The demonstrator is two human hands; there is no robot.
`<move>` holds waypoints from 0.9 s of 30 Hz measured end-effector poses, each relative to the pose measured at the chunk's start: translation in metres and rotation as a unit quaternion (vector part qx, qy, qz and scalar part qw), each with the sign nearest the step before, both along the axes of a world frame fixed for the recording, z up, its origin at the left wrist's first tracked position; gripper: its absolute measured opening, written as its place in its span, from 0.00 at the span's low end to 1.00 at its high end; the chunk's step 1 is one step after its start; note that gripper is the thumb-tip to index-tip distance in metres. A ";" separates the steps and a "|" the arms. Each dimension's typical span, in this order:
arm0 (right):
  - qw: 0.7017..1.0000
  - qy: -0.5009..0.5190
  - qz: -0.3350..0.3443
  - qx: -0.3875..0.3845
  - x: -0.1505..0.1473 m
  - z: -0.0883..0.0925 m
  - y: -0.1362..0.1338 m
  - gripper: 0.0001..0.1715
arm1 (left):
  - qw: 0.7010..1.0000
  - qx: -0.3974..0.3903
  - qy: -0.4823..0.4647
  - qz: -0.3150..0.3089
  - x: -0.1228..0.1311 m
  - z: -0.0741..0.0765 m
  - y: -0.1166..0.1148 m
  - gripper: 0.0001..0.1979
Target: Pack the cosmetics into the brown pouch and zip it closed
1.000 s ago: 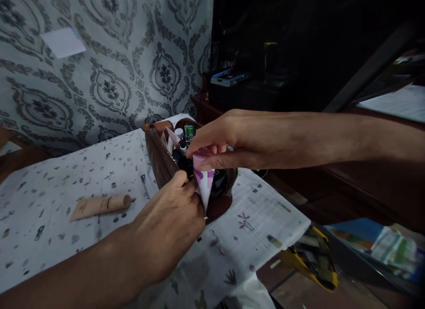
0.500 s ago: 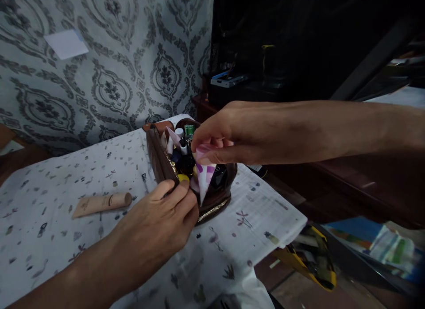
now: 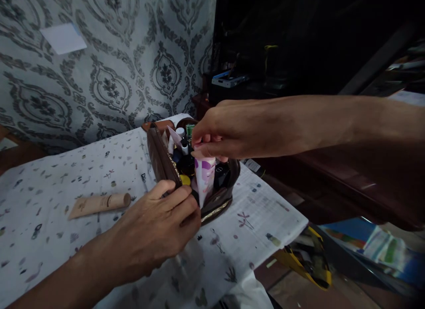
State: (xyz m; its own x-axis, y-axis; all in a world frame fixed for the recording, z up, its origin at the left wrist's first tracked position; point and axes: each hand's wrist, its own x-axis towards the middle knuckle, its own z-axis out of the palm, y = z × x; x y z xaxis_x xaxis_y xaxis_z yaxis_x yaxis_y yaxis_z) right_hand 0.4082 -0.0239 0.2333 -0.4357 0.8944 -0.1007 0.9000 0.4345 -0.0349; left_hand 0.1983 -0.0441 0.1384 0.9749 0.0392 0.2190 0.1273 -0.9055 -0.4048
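The right hand [image 3: 222, 127] reaches in from 3 o'clock over the brown pouch [image 3: 158, 156], its thumb and fingers pinching the top of a pink-and-white tube [image 3: 205, 178]. The left hand [image 3: 159, 220] comes from 7 o'clock, fingers curled over the pouch's near rim and closed on it; the fingertips are hidden, so how tightly they press I cannot tell.

The pink-and-white tube is in the near part of the pouch's mouth. Its long axis runs close to upright — from about 12 o'clock at the pinched end to 6 o'clock at the narrower lower end, which sits just inside the gold zipper [image 3: 217, 211].

Around it in the pouch are a black item [image 3: 221, 175] at 3 o'clock, a yellow item [image 3: 185, 180] at 9, and, toward 11, a white cap [image 3: 180, 132], a green item [image 3: 190, 129] and a flat pink piece [image 3: 175, 137]. The right hand covers part of the pouch's far side; the left hides its near corner.

On the printed tablecloth [image 3: 49, 185] a beige tube [image 3: 99, 205] lies flat at 8 o'clock from the pouch — well apart, its cap pointing to about 3. A yellow-edged bag [image 3: 307, 256] is at 4 o'clock, below the table edge.
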 end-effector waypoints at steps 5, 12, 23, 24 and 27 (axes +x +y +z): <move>0.998 -0.021 -0.002 0.060 0.002 -0.003 -0.005 0.22 | 0.998 0.029 -0.044 -0.018 0.001 -0.006 0.001 0.09; 0.994 0.008 0.036 0.107 0.013 -0.017 -0.011 0.19 | 0.994 0.067 -0.082 -0.028 0.001 -0.012 -0.002 0.08; 0.991 0.034 0.106 0.073 0.015 -0.042 -0.019 0.17 | 0.995 0.045 -0.092 -0.021 -0.001 -0.014 -0.003 0.05; 0.992 0.030 0.108 0.054 0.011 -0.043 -0.020 0.16 | 0.994 0.043 -0.094 -0.022 -0.001 -0.015 -0.003 0.06; 0.994 0.006 0.113 0.013 -0.005 -0.046 -0.023 0.15 | 0.994 0.039 -0.104 -0.021 -0.001 -0.017 -0.002 0.06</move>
State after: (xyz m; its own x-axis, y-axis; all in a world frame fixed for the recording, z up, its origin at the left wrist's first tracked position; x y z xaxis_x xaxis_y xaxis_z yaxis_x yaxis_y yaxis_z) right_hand 0.4037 -0.0471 0.1869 -0.6263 0.7762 -0.0724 0.7793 0.6260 -0.0302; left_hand 0.1970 -0.0465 0.1219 0.9084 -0.0255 0.4174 0.1789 -0.8786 -0.4429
